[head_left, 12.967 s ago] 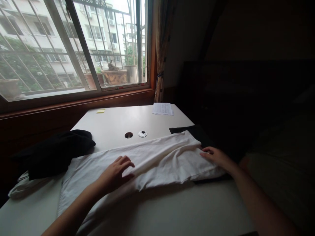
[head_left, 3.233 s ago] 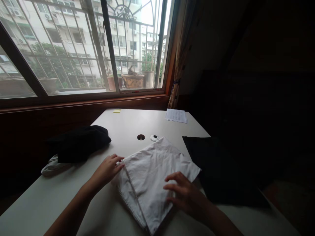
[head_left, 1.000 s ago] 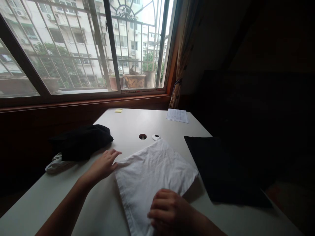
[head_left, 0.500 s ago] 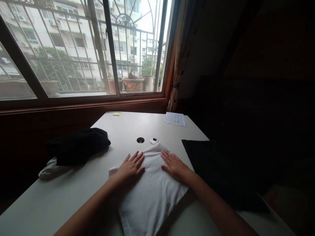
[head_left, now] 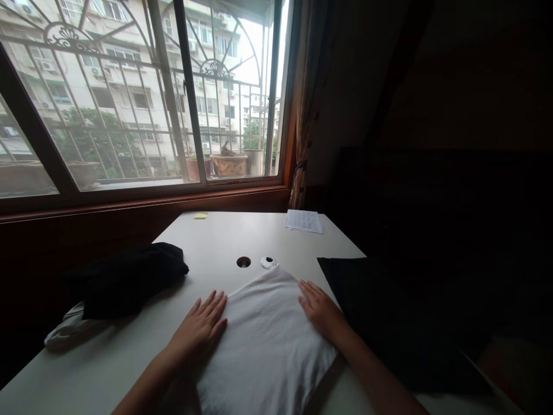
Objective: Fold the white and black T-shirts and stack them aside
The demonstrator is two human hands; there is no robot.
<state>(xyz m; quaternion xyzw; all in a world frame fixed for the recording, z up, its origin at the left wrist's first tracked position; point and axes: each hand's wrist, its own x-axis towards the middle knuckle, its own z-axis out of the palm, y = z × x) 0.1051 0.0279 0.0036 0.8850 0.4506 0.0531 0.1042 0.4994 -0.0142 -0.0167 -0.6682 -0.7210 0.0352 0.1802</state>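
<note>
A white cloth garment point(head_left: 268, 340) lies spread on the white table point(head_left: 216, 242), one corner pointing away from me; its near end runs out of the picture. My left hand point(head_left: 201, 325) lies flat along its left edge, fingers stretched forward. Along the opposite edge rests my right hand point(head_left: 320, 308), palm down with fingers extended over the fabric's border. Neither hand grips anything. Faint creases run across the cloth, and its exact kind is not clear.
To the left sits a crumpled black cloth point(head_left: 133, 276) over a grey-white one point(head_left: 69, 328). A flat dark cloth point(head_left: 389, 323) covers the table's right side. Beyond are a round hole point(head_left: 243, 262), a white ring cap point(head_left: 268, 262), papers point(head_left: 305, 221) and a yellow note point(head_left: 201, 215).
My hands have slid apart, the left toward the left edge and the right slightly rightward. The white cloth looks flatter and wider. The camera view has tipped up a little.
</note>
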